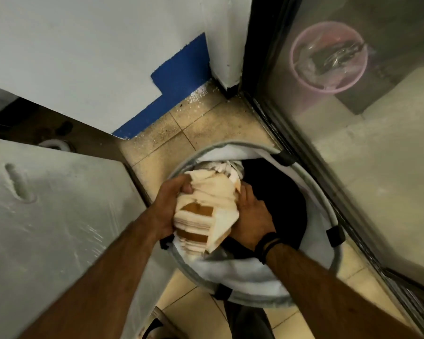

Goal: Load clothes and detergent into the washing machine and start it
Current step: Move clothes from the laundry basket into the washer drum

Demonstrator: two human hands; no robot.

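A round white laundry basket (250, 277) with black handles stands on the tiled floor below me. Both hands hold a bundle of cream and orange striped clothes (206, 206) over its opening. My left hand (168, 204) grips the bundle's left side, thumb on top. My right hand (252, 221), with dark bands on the wrist, presses against the bundle's right side from inside the basket. A dark garment (279, 194) lies in the basket beneath. The white surface at the left, the washing machine top (47, 216), has a slot-shaped recess.
A white wall with blue patches (181, 81) rises ahead. A glass sliding door (352, 143) in a dark frame runs along the right; a pink bucket (328, 57) shows behind it. The beige tiled floor (194, 128) is dusty near the corner.
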